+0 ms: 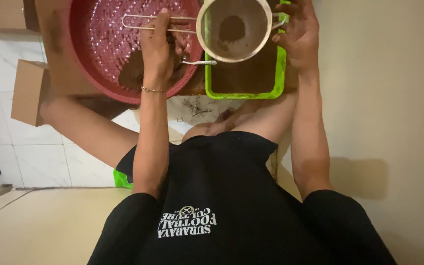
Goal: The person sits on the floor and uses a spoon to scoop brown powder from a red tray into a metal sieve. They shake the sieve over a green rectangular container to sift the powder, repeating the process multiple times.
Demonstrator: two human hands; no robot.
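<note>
1. Left hand (159, 49) sits upper middle of the frame, fingers curled tight around the wire handle (145, 22) of a round sieve (234, 30). There's a thin bracelet on that wrist.
2. Right hand (298, 34) is at the upper right, fingers loosely bent and touching the sieve's far rim, steadying it from that side rather than gripping hard.
3. So the sieve hangs right between both hands, top centre, with a small clump of brown powder inside.
4. Just under the sieve is a bright green rectangular tray (279, 73) covered in the same brown powder.
5. Left of the tray, touching it, is a big red perforated basin (87, 59) with a dark heap of stuff near its lower edge.
6. A plain brown cardboard box (28, 91) sits at the left edge of the frame on the white tiled floor (50, 157); can't see any label on it.
7. Some dark crumbs are scattered on the tiles below the tray.
</note>
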